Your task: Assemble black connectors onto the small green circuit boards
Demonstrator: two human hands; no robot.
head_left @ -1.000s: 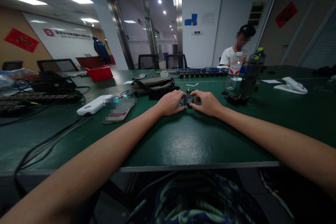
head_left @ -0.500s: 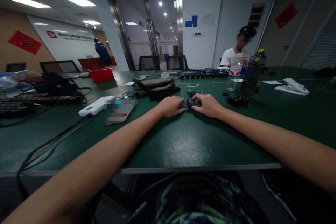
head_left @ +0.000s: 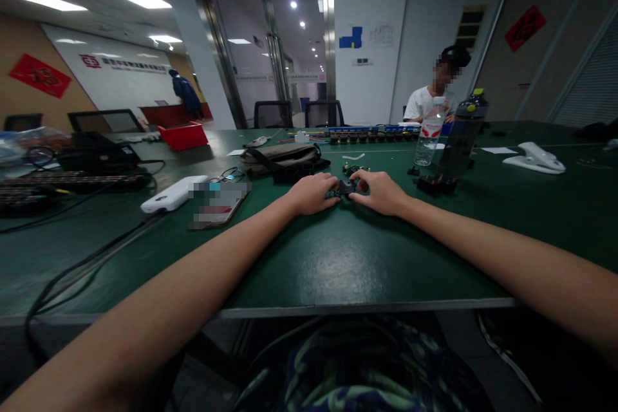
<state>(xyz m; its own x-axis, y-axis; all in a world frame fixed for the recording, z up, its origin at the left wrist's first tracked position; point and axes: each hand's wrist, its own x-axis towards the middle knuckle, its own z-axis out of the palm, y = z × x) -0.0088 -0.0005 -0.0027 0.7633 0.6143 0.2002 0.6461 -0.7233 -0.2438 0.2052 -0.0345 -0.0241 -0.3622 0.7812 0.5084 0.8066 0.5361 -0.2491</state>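
Note:
Between my hands, low over the green table (head_left: 309,270), is a small black block-shaped part (head_left: 346,187) with a round mark on top. My right hand (head_left: 381,193) pinches it from the right between thumb and fingers. From the left, my left hand (head_left: 313,194) is closed on a small dark-blue piece against the black part; its fingers hide most of that piece. Whether the two pieces are joined, I cannot tell. Just behind my fingertips lie small green circuit boards (head_left: 355,170).
Left of my hands lie a phone (head_left: 219,206), a white power bank (head_left: 174,193) with a cable, and a grey-brown pouch (head_left: 280,158). To the right stand a clear bottle (head_left: 427,141) and a dark bottle (head_left: 466,135), near small black parts (head_left: 435,183). A person (head_left: 437,93) sits across.
The black part has shifted slightly left and turned a little between my fingers. Both hands stay close together, and the dark-blue piece shows less than before.

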